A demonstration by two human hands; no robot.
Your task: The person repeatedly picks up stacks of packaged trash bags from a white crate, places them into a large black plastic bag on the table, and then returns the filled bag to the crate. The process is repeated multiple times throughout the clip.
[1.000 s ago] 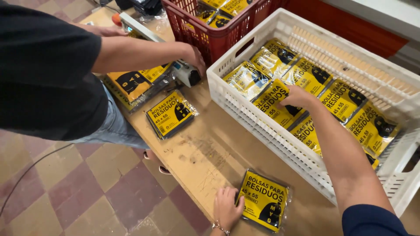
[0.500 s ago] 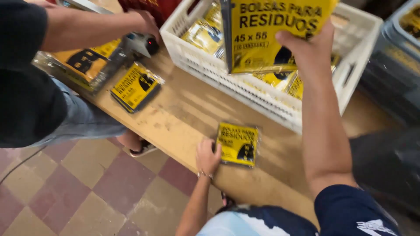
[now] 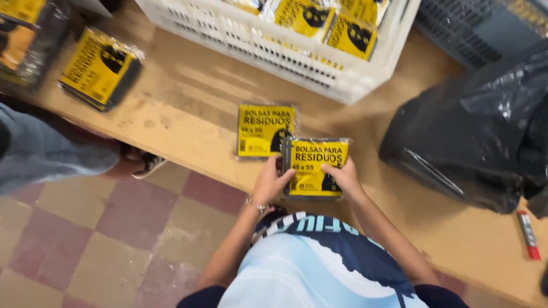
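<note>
- The wooden table (image 3: 188, 108) ran across the view above a floor of red and tan tiles (image 3: 85, 239).
- A black plastic sack (image 3: 479, 131) lay bunched on the table's right part.
- A white slatted crate (image 3: 297, 57) stood at the table's far edge, with yellow packets (image 3: 319, 20) standing in it.
- Another person's leg in jeans (image 3: 45, 151) stood at the left, beside the table.
- A yellow packet in clear wrap (image 3: 98, 68) lay alone at the far left of the table.
- A flat yellow packet (image 3: 264, 130) lay near the table's front edge.
- The held packet (image 3: 315, 168) overlapped that one's lower right corner, just above the front edge.
- The left hand (image 3: 272, 181) gripped its left edge, fingers closed on it.
- The right hand (image 3: 344, 177) gripped its right edge, thumb on the face.
- A red marker (image 3: 528, 234) lay on the table at far right.
</note>
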